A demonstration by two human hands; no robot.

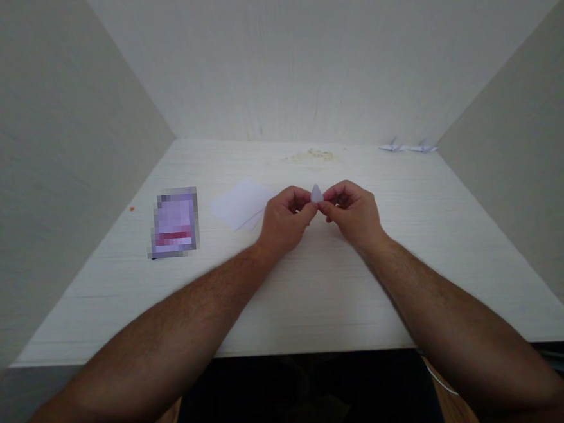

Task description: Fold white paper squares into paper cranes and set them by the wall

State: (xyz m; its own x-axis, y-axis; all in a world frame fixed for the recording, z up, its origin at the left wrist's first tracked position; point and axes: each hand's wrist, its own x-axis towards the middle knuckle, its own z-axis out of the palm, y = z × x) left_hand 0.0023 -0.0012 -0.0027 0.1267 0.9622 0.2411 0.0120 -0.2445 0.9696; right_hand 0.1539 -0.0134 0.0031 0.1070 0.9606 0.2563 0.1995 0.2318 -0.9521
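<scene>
A small folded piece of white paper [316, 193], pointed at the top, is held up over the white table. My left hand [289, 217] pinches its left side between thumb and fingers. On the other side my right hand [352, 210] grips it the same way, so the two thumbs nearly meet at its lower edge. The paper's lower part is partly hidden by the fingertips. Just left of my left hand, flat sheets of white paper [243, 204] lie on the table.
A blurred-out purple rectangular item [175, 222] lies at the left. Small folded paper figures [407, 147] stand by the back right corner. Pale panels [271, 57] close the table [307, 300] at the back and both sides. An orange speck [132, 209] sits near the left edge.
</scene>
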